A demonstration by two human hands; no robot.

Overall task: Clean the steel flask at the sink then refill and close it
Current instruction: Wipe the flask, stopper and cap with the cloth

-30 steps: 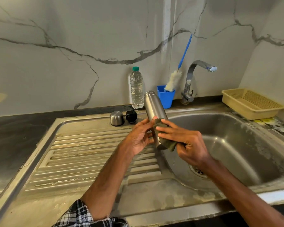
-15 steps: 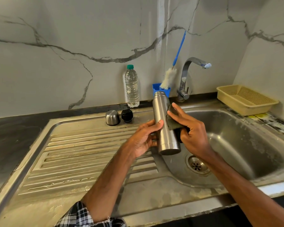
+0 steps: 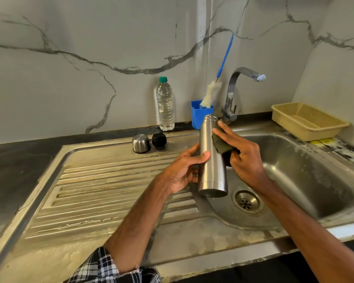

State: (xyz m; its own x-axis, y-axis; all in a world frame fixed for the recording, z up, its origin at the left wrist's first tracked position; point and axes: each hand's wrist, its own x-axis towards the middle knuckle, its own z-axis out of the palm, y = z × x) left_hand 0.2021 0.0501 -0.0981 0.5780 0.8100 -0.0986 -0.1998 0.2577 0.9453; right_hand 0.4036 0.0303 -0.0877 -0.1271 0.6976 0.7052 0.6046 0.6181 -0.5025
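The steel flask (image 3: 211, 160) stands nearly upright in the air over the left edge of the sink bowl (image 3: 306, 170), its mouth uncapped. My left hand (image 3: 184, 170) grips its middle from the left, thumb across the front. My right hand (image 3: 241, 156) presses a dark green scrub pad (image 3: 222, 146) against the flask's right side near the top, fingers stretched over the pad. The steel cup lid (image 3: 141, 143) and the black stopper (image 3: 159, 140) sit on the drainboard's far edge.
A tap (image 3: 236, 88) rises behind the bowl, with no water running. A blue holder (image 3: 196, 116) with a bottle brush (image 3: 209, 96) and a clear water bottle (image 3: 165, 105) stand against the wall. A beige tray (image 3: 308, 121) sits at the right. The drain (image 3: 246, 202) lies below the flask.
The flask has swung from tilted to nearly upright. My right hand with the pad has slid from the flask's lower part up toward its neck.
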